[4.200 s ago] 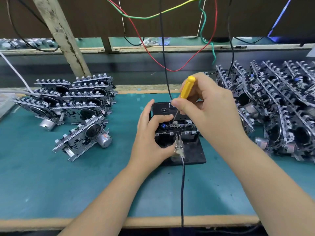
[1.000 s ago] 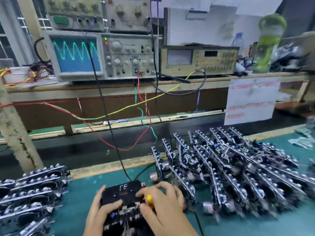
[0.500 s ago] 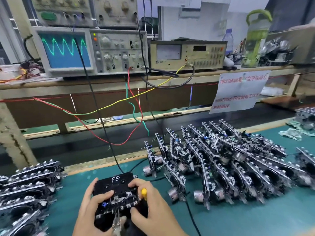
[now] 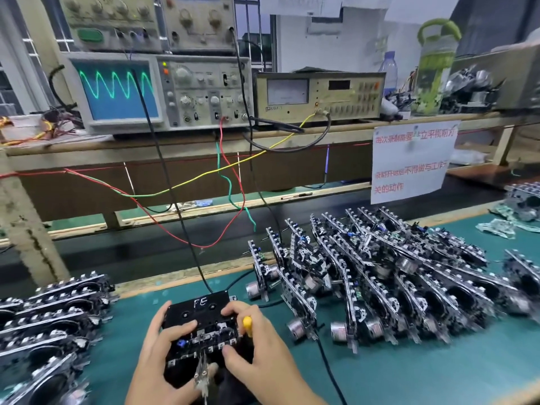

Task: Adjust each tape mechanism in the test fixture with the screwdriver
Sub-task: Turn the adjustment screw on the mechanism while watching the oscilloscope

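Note:
A black test fixture (image 4: 195, 309) marked "FE" lies on the green mat at the bottom centre, with a tape mechanism (image 4: 204, 340) seated in it. My left hand (image 4: 163, 355) grips the fixture's left side, thumb lying across the mechanism. My right hand (image 4: 257, 349) grips its right side and holds the yellow-handled screwdriver (image 4: 247, 324) tucked between its fingers; the blade is hidden. A metal clip (image 4: 201, 375) on a black cable (image 4: 327, 372) sits at the fixture's front edge.
A dense pile of tape mechanisms (image 4: 380, 282) fills the mat to the right, a smaller stack (image 4: 49, 320) to the left. An oscilloscope (image 4: 117, 89) showing a green wave and a meter (image 4: 318, 95) stand on the shelf. Coloured wires (image 4: 222, 176) hang down. A paper notice (image 4: 412, 162) hangs right.
The camera tilted up from the mat to the instruments over the last seconds. The screwdriver, earlier upright on the mechanism, now lies tucked in my right hand. Both hands stay on the fixture.

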### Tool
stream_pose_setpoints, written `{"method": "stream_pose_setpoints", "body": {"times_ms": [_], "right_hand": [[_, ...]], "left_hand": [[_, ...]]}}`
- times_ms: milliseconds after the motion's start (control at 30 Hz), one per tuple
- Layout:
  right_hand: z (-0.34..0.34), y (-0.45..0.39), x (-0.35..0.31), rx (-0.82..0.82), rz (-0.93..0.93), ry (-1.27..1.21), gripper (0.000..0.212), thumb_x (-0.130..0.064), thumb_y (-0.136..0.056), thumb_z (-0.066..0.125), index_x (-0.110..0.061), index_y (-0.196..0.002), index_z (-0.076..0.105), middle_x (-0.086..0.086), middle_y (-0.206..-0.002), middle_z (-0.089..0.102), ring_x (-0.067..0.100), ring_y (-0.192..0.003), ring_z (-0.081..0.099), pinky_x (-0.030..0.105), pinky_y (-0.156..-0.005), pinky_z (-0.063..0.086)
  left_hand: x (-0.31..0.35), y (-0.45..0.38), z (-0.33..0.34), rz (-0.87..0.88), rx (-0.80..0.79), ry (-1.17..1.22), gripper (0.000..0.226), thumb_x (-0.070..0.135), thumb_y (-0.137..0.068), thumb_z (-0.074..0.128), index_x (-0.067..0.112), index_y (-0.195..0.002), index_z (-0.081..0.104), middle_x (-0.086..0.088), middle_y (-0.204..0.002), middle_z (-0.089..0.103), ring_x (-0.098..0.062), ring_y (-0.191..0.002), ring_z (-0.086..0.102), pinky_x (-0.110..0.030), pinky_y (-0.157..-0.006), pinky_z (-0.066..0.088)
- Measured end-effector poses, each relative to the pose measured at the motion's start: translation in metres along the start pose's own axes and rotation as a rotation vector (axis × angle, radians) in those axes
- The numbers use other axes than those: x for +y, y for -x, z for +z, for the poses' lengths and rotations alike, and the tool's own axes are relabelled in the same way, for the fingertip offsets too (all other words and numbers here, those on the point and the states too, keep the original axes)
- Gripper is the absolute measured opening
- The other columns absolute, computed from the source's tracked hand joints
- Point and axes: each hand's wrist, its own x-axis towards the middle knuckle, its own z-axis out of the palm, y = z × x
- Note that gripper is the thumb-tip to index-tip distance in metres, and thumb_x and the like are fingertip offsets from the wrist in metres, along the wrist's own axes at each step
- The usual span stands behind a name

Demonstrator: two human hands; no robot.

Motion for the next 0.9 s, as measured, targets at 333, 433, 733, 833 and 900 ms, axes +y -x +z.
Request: {"method": "stream_pose_setpoints", "body": {"times_ms": [333, 433, 733, 833, 900], "right_hand": [[0.011, 0.004, 0.010, 0.082, -0.056, -0.027, 0.033, -0.042, -0.087, 0.056, -0.064, -0.102, 0.036, -0.016, -0.125, 0.054, 0.001, -0.118, 0.046, 0.020, -0.092, 0.040], [0.015, 0.004, 0.014, 0.116, -0.074, -0.003, 0.033, -0.042, -0.087, 0.056, -0.064, -0.102, 0.035, -0.016, -0.122, 0.055, 0.004, -0.112, 0.047, 0.014, -0.087, 0.038], [0.018, 0.005, 0.020, 0.139, -0.097, 0.014, 0.041, -0.046, -0.087, 0.058, -0.068, -0.114, 0.036, -0.015, -0.112, 0.055, 0.005, -0.107, 0.048, 0.010, -0.085, 0.037], [0.018, 0.005, 0.021, 0.144, -0.095, 0.010, 0.043, -0.048, -0.088, 0.058, -0.066, -0.121, 0.038, -0.016, -0.102, 0.048, 0.003, -0.105, 0.048, 0.009, -0.086, 0.038], [0.018, 0.006, 0.022, 0.143, -0.109, 0.013, 0.039, -0.048, -0.089, 0.058, -0.067, -0.115, 0.037, -0.017, -0.109, 0.052, 0.002, -0.106, 0.048, 0.010, -0.086, 0.037]], "left_hand": [[0.010, 0.003, 0.000, -0.013, 0.009, 0.039, 0.066, 0.063, -0.050, 0.078, 0.061, -0.113, 0.060, 0.030, -0.157, 0.028, 0.000, -0.142, 0.035, -0.041, -0.106, 0.037], [0.011, 0.004, 0.000, -0.026, 0.017, 0.047, 0.065, 0.063, -0.050, 0.078, 0.060, -0.113, 0.060, 0.031, -0.157, 0.028, 0.005, -0.141, 0.033, -0.041, -0.107, 0.037], [0.009, 0.006, 0.001, -0.029, 0.026, 0.045, 0.066, 0.066, -0.052, 0.077, 0.059, -0.115, 0.060, 0.033, -0.157, 0.026, 0.012, -0.142, 0.028, -0.041, -0.106, 0.036], [0.008, 0.006, 0.001, -0.032, 0.027, 0.044, 0.065, 0.066, -0.052, 0.076, 0.060, -0.115, 0.060, 0.033, -0.157, 0.026, 0.010, -0.143, 0.029, -0.041, -0.107, 0.036], [0.008, 0.006, 0.001, -0.031, 0.030, 0.042, 0.065, 0.067, -0.053, 0.076, 0.060, -0.115, 0.059, 0.033, -0.157, 0.026, 0.008, -0.143, 0.028, -0.041, -0.108, 0.035]]}}
